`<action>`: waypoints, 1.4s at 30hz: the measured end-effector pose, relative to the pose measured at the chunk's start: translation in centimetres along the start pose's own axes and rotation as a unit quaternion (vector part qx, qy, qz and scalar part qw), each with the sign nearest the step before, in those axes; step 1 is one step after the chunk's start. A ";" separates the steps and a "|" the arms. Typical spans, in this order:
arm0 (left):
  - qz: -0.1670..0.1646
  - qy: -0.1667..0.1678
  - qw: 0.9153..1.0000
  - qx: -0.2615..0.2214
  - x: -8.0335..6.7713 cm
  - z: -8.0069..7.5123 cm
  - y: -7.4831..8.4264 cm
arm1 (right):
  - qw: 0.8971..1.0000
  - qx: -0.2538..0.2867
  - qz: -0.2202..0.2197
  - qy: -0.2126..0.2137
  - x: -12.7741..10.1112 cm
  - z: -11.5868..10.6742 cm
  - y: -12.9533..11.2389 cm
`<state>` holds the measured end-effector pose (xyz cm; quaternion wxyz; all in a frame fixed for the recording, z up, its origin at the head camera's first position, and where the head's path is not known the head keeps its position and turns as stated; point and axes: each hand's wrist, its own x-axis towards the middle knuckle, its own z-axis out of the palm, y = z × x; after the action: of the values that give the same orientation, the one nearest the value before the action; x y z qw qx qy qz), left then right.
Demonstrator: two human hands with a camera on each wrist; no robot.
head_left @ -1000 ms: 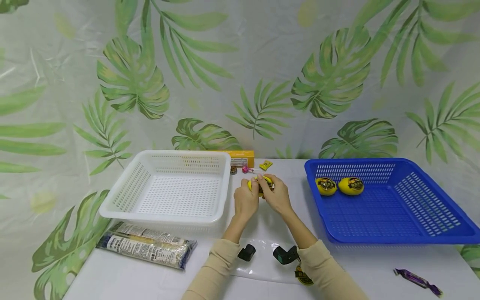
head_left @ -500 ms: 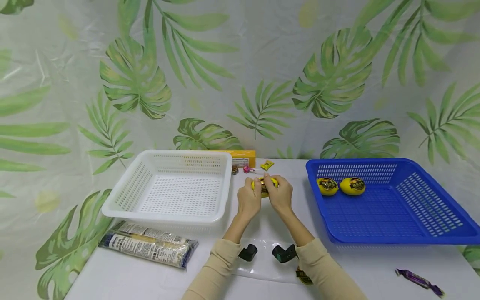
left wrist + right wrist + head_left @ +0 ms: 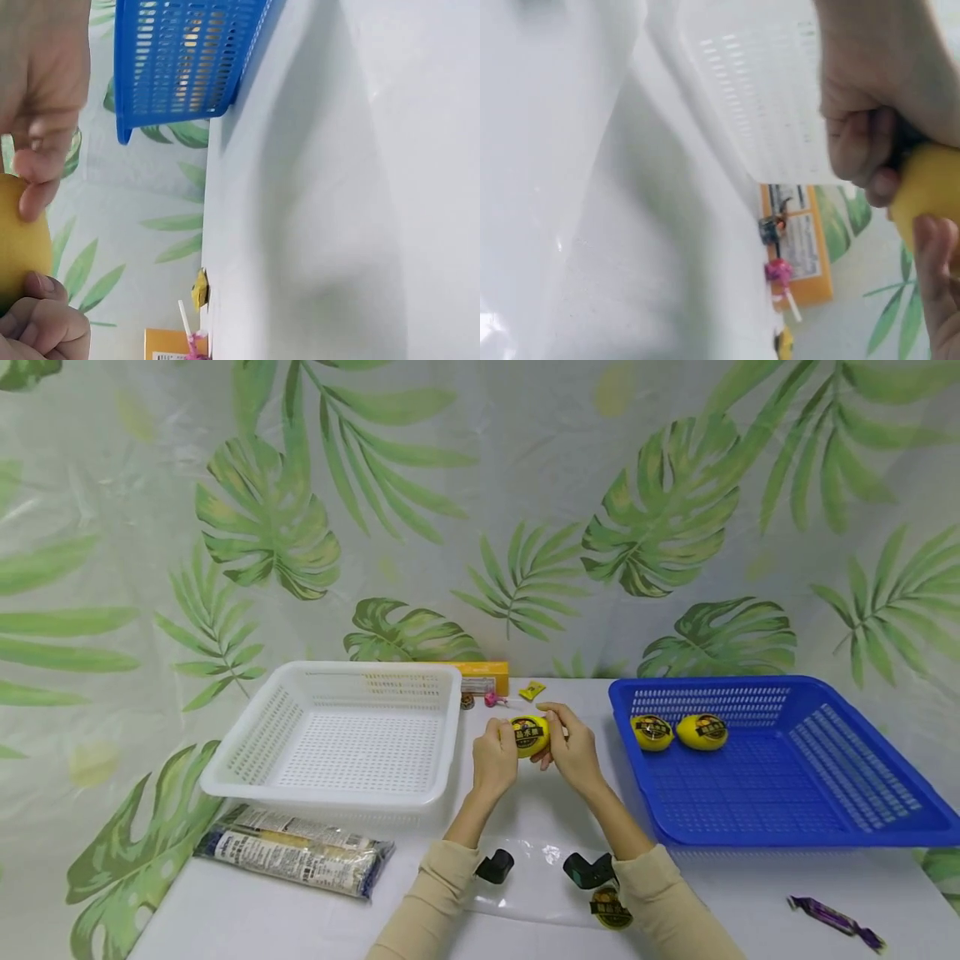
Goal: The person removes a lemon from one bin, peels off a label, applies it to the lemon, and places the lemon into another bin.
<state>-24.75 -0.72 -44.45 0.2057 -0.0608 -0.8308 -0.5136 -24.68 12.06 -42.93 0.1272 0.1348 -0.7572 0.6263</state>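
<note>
A yellow lemon (image 3: 531, 737) with a round black-and-gold label is up in front of the person, between both hands. The left hand (image 3: 495, 760) grips its left end, fingers curled round it. At the other end is the right hand (image 3: 573, 750), its thumb and lower fingers at the peel while the index finger stands off. In the left wrist view the right hand's fingertips (image 3: 34, 199) touch the lemon (image 3: 21, 247). Two lemons with the same labels, one at the left wall (image 3: 652, 732) and one beside it (image 3: 702, 732), lie in the blue basket (image 3: 757, 835).
At left stands a white basket (image 3: 322, 789), a clear-wrapped long package (image 3: 292, 852) before it. Behind are an orange box (image 3: 487, 668), pink lollipop (image 3: 492, 699) and yellow wrapped candy (image 3: 532, 690). A clear plastic bag (image 3: 525, 893) lies in front; a purple-wrapped candy (image 3: 836, 922) is at right.
The right hand has slid off rightward to the lemon's end, its index finger straightening, so more of the label shows. The left hand keeps its grip. Baskets and other things are unmoved.
</note>
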 end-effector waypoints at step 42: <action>0.070 -0.374 0.924 -0.044 -3.1 9.5 4.5 | 0.926 -0.307 0.144 -0.167 4.5 -31.0 2.8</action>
<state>-23.17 10.10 -45.70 -0.0872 -0.3152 -0.8173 -0.4744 -29.15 42.86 -38.14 -0.0577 0.0809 -0.9339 0.3435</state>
